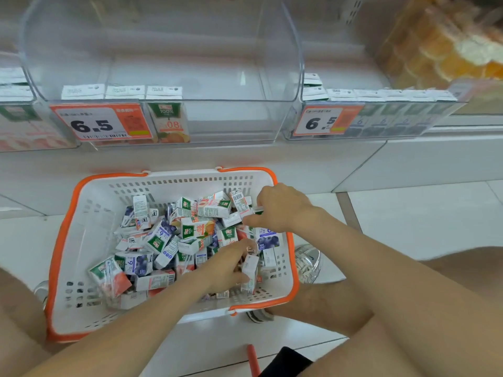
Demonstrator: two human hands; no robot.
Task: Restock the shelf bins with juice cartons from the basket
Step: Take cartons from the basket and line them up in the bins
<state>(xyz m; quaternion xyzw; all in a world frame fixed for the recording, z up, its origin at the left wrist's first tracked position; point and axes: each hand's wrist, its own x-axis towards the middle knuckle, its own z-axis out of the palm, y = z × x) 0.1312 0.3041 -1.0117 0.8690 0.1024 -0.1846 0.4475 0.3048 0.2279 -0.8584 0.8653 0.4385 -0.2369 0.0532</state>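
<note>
The left hand (227, 268) reaches into the basket (89, 213) on the floor, its grip curled round a white carton (250, 269) near the right wall. Further in, the right hand (277, 205) has its grip pinched on a mostly hidden carton edge (258, 211). Loose juice cartons (190, 229) fill the basket. Beyond, the clear middle bin (217, 118) holds three upright cartons (122, 92) at its left, and the right bin (394, 123) holds a row.

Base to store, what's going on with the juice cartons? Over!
Left hand grips white carton in basket. Right hand pinches barcode carton. Middle bin holds three cartons, room left. Nothing blocking.
</note>
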